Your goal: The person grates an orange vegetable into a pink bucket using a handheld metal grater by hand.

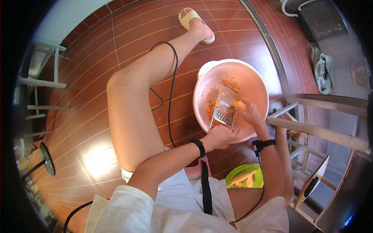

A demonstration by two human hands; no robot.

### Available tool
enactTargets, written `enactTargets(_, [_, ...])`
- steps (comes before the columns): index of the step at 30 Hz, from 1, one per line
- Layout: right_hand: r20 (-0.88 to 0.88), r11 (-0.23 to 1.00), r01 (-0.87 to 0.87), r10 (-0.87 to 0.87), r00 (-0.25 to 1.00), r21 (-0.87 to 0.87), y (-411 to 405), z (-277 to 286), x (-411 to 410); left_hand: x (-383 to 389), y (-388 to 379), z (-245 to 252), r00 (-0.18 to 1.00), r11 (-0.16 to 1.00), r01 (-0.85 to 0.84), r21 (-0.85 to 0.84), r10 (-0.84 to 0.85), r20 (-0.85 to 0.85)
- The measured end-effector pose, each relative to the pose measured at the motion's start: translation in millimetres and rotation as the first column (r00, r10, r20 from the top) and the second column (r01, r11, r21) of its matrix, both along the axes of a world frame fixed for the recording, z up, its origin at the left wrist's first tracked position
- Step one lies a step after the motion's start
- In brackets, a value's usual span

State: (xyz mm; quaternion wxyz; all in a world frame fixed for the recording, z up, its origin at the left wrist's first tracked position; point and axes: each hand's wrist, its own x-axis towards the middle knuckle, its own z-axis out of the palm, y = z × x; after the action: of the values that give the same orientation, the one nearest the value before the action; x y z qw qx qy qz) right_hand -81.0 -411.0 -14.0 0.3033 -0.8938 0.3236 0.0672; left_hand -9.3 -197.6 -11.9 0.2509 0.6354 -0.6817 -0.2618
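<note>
A metal grater (225, 107) leans inside a pink plastic basin (201, 96) on the floor. My left hand (222, 137) grips the grater's near end at the basin's rim. In my right hand (251, 113) is a peeled orange piece of vegetable (239, 105), probably carrot, held at the grater's right edge. Orange shreds (230, 84) lie on the grater and over the basin's bottom. Close to my right thigh, a green perforated basket (237, 169) holds several peeled orange pieces (250, 181).
A black cable (169, 110) hangs over my left leg and onto the tiled floor (140, 49). Right of the basin stands a metal-framed rack (314, 128). A metal door track (268, 40) crosses the floor, with a grey cloth (323, 70) beyond it.
</note>
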Motion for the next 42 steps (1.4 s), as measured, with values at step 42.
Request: enactTargets(42, [-0.224,0.979,-0.017,-0.029,0.974,-0.203,-16.2,-32.7,63.9,-3.9,-3.9,-1.5,1.0,0.991,0.01,0.133,-0.007,-0.022])
